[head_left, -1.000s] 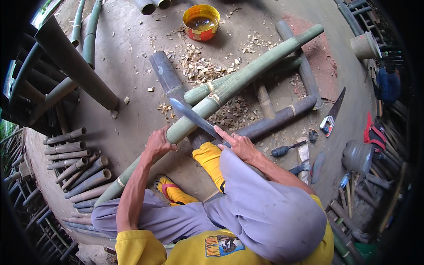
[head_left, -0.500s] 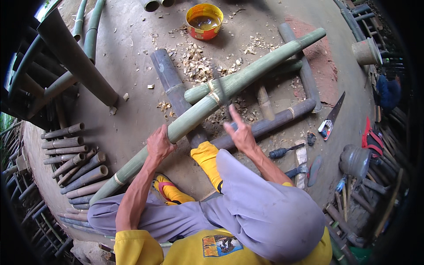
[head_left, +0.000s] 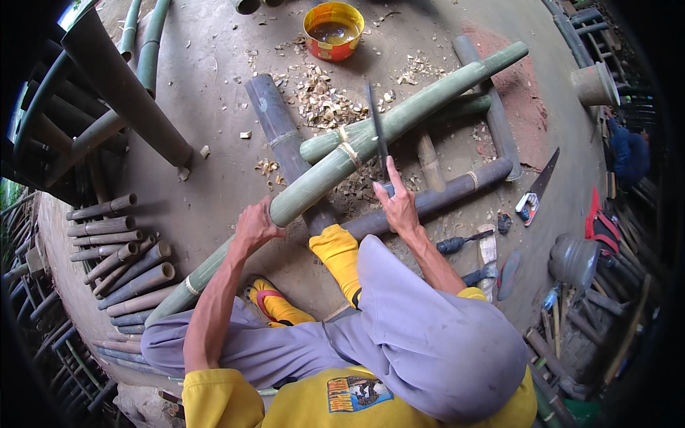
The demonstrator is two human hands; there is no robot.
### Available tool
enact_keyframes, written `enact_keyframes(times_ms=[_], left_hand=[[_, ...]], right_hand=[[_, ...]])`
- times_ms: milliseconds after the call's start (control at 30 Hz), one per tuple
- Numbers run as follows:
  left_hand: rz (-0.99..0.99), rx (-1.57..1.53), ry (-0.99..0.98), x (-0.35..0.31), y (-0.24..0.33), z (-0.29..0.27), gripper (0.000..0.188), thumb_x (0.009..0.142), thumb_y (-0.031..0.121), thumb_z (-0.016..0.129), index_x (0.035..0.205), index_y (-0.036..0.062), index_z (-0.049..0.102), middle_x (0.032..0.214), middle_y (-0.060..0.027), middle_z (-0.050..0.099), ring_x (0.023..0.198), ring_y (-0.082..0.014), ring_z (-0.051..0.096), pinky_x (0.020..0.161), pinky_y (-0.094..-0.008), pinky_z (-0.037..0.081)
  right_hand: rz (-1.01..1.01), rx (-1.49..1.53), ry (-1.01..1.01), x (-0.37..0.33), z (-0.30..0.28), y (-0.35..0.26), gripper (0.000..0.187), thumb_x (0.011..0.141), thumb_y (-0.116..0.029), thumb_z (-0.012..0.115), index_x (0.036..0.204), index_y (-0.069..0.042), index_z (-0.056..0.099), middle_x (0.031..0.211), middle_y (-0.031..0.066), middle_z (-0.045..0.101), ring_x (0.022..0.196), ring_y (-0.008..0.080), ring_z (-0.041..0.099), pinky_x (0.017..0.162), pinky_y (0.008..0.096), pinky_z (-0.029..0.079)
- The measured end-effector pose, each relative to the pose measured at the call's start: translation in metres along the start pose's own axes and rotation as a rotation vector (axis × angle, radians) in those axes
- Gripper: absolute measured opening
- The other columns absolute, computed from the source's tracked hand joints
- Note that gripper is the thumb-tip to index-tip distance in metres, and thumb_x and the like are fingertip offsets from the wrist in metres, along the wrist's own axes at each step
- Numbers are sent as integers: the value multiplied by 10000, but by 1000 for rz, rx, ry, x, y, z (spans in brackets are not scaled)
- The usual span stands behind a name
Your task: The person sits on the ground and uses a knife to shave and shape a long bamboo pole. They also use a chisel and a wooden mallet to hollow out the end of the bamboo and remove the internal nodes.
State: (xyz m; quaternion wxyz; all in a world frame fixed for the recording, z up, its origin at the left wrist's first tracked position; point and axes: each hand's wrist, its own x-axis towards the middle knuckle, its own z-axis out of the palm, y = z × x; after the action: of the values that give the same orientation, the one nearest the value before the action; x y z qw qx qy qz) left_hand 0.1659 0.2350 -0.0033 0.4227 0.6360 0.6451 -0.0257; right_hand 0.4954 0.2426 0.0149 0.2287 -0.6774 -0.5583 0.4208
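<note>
A long green bamboo pole (head_left: 410,118) slants from my lap up to the far right. My left hand (head_left: 255,227) is closed around its nearer part. In my right hand (head_left: 399,205) is a knife with a long dark blade (head_left: 377,123), the index finger stretched along it; the grip is mostly hidden by the fingers. The blade points away from me and crosses over the pole, just right of a pale node ring. Whether its edge touches the bamboo I cannot tell. The pole rests over a frame of darker bamboo (head_left: 275,118) and a shorter green piece (head_left: 317,148).
Wood chips (head_left: 325,100) litter the ground beyond the pole. A yellow-red bucket (head_left: 334,50) with liquid stands at the far side. On the right lie a handsaw (head_left: 539,189) and a dark-handled tool (head_left: 457,244). Several cut bamboo lengths (head_left: 146,285) are stacked at left.
My right hand and the knife have shifted a little to the right along the pole. The blade, blurred before, now shows sharply. My left hand keeps its hold.
</note>
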Motion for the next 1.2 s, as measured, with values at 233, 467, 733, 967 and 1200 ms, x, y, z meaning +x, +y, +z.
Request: enact_keyframes(times_ms=[233,467,733,967,1200], left_hand=[[71,-136,-60,16,-22,8,655,487,267,784,1075,29,619,919,-186,672,873,-355,641,799,-429,493],[53,-217,-164,16,-18,-5,678,483,259,797,1095,26,625,943,-191,686,897,-351,655,810,-420,503],[207,297,474,-30,-8,28,710,566,235,789,1227,121,555,970,-165,667,915,-357,648,795,-452,501],[-18,211,218,-33,-24,9,596,571,221,794,1102,85,561,953,-113,649,919,-338,632,802,-460,498],[49,396,497,-33,-32,28,668,529,211,834,1128,113,557,999,-62,633,929,-256,617,777,-420,478]], right_hand=[[-325,-297,-102,-5,11,33,707,923,-320,604,1522,-182,255,985,244,646,752,389,683,678,439,584],[-339,-407,-210,-7,4,31,691,928,-334,592,1512,-141,278,1063,230,621,785,351,693,734,430,578],[-67,505,75,-5,-27,-2,465,934,-179,590,1346,-77,401,691,19,554,512,99,542,477,259,486],[258,662,-142,1,-13,19,174,987,-229,513,1034,-64,483,702,64,608,518,133,607,445,275,522],[337,668,-160,12,-2,16,240,1000,-265,495,1087,-42,485,670,77,601,495,140,595,427,302,524]])
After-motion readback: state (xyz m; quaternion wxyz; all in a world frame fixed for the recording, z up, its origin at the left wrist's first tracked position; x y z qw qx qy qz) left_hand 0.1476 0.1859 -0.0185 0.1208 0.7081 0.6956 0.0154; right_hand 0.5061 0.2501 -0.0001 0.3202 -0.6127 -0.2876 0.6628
